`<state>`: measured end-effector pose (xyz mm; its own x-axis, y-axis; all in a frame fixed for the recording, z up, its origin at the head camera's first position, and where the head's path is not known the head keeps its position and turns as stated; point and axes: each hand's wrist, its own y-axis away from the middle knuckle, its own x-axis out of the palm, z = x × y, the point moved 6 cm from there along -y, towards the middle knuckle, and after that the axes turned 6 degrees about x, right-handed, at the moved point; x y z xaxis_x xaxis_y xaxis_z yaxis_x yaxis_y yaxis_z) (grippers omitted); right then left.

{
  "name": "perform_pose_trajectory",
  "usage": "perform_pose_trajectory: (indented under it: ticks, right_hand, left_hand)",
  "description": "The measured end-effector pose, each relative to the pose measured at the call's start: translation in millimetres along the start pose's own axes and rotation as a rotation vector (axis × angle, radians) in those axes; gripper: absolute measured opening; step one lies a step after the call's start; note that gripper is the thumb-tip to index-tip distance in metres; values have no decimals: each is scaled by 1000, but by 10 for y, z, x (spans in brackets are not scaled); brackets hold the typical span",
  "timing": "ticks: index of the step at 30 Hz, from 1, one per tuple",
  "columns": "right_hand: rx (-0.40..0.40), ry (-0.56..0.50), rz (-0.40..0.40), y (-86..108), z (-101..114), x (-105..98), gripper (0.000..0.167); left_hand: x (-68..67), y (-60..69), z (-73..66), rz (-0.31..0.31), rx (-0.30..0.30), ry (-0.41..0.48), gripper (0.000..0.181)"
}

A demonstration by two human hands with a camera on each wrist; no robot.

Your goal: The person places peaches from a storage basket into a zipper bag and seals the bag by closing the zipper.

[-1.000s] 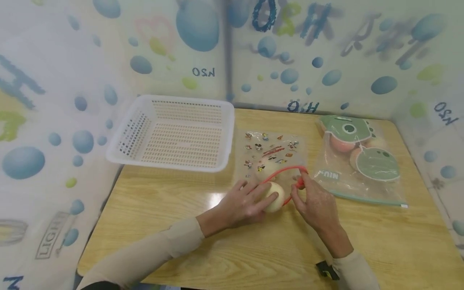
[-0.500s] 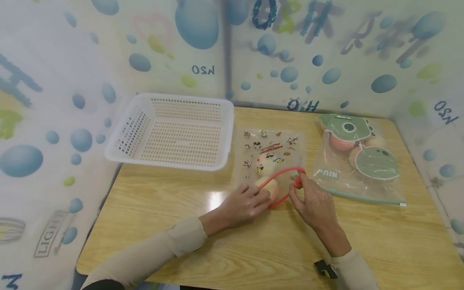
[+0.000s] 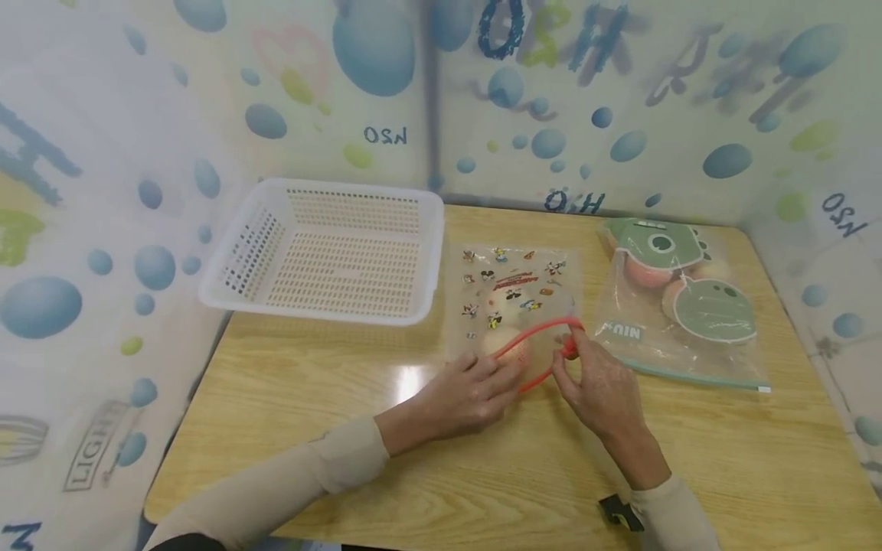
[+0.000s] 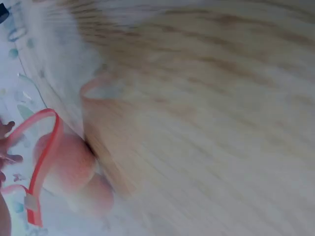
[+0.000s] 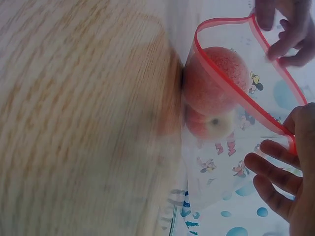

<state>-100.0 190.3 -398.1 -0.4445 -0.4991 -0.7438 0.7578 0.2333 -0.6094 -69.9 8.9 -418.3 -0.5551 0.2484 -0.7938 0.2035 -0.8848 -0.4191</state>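
Observation:
A clear zip bag (image 3: 458, 295) with cartoon prints lies on the table, its red rim (image 5: 231, 83) spread apart. Two pink and cream peaches (image 5: 216, 73) are inside it; in the left wrist view a peach (image 4: 69, 162) also shows through the plastic. My right hand (image 3: 606, 390) pinches the rim's right end between thumb and index finger, the other fingers loose in the right wrist view. At the rim's left side is my left hand (image 3: 468, 394), its fingers loosely bent and touching the rim, with no peach in them. Its fingertips are partly hidden.
A white perforated basket (image 3: 344, 302) stands at the back left. A second zip bag (image 3: 644, 356) with green dinosaur prints, holding several peaches, lies at the right. A small black piece (image 3: 620, 511) lies near the right sleeve.
The left hand has moved a peach through the red rim and let it go; the peach now sits farther inside the bag. The right hand has kept its pinch on the rim.

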Motion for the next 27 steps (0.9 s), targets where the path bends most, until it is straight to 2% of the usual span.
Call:
perform_pose_trajectory:
  ticks: [2,5,9,12,15,18,20,25,27]
  right_hand:
    - [-3,5,2,-5,-4,-9,40]
    - [-4,7,0,-16,-19,-26,40]
    - [8,4,3,-26,-47,-50,40]
    - [18,2,13,-31,-64,-61,39]
    - [17,4,22,-42,-78,-69,39]
    - [-3,17,27,-64,-90,-98,41]
    - [-14,26,17,-83,-110,-133,43]
    - [-26,41,-35,-143,-166,-254,43]
    - [-27,43,-53,-161,-181,-292,42]
  left_hand:
    - [-58,45,53,-71,-1,58,33]
    - [-94,154,165,-104,-38,137,32]
    - [-77,325,306,-76,-103,183,34]
    - [-81,422,390,-35,-124,169,27]
    - [-111,474,458,13,-114,156,17]
    - [-155,484,522,22,-103,144,12]
    - [-210,462,582,-9,-109,132,12]
    - [-406,355,798,-168,-167,91,8]
    - [-473,314,884,-210,-192,83,4]
